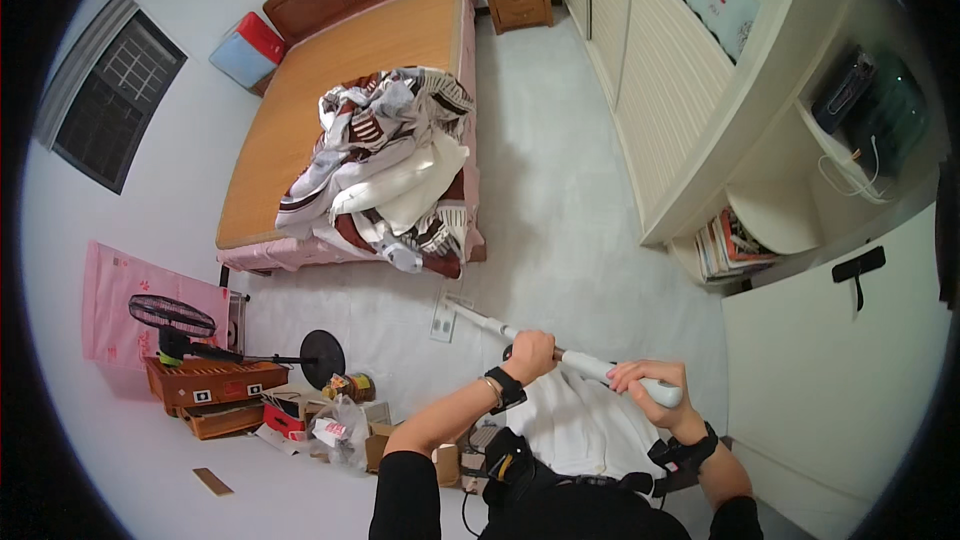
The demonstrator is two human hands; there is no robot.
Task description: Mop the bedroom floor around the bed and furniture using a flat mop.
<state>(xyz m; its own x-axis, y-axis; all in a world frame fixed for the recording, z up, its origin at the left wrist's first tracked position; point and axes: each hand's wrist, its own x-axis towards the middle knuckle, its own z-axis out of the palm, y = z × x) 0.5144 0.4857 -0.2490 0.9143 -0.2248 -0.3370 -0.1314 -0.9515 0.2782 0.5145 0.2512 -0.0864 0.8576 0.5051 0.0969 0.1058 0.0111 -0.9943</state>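
Note:
My left hand (532, 356) is closed around the shaft of a white long-handled floor-cleaning tool (589, 366). Further back, my right hand (654, 390) grips the thick rounded end of the same handle. The shaft slants away from me to the floor, beside the foot of the bed. At its far end lies a flat, pale rectangular piece (442, 322), which looks like the tool's head; the exact joint is too small to make out. Both wrists wear black bands.
A bed (345, 45) with a rumpled patterned blanket (390, 157) stands ahead. To the left, a black fan (322, 360) is near boxes, a jar (352, 388) and a plastic bag (341, 431). A wardrobe (667, 52), corner shelves (776, 217) and a white door (810, 360) line the right.

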